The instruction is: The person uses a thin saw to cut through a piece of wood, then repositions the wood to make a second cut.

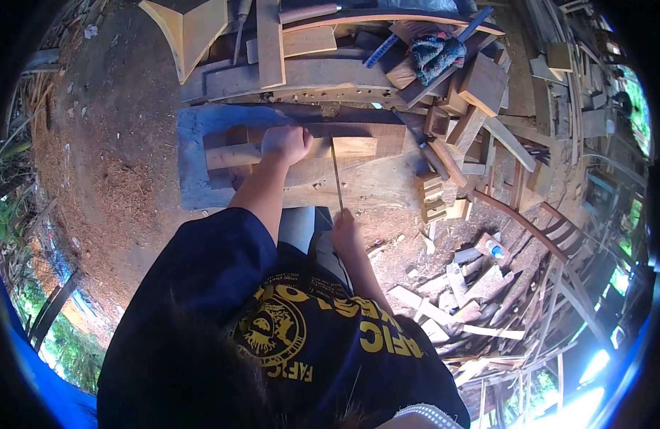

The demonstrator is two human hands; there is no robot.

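A pale wooden strip (355,147) lies across a wider brown board (391,143) on the workbench (294,198). My left hand (287,145) is closed over the strip near its middle, pressing it down; the fingertips are hidden. My right hand (346,234), close to my body, is wrapped around the near end of a hand saw (337,175). Its thin blade shows edge-on and reaches forward to the strip, crossing it just right of my left hand. The saw's handle is covered by my fingers.
Behind the bench lie planks, a chisel-like tool (240,32) and a patterned cloth (437,56). Wood blocks (485,84) and a wooden-handled tool (446,161) crowd the right end. Offcuts (480,289) heap on the floor at right; sawdust (130,186) covers the left.
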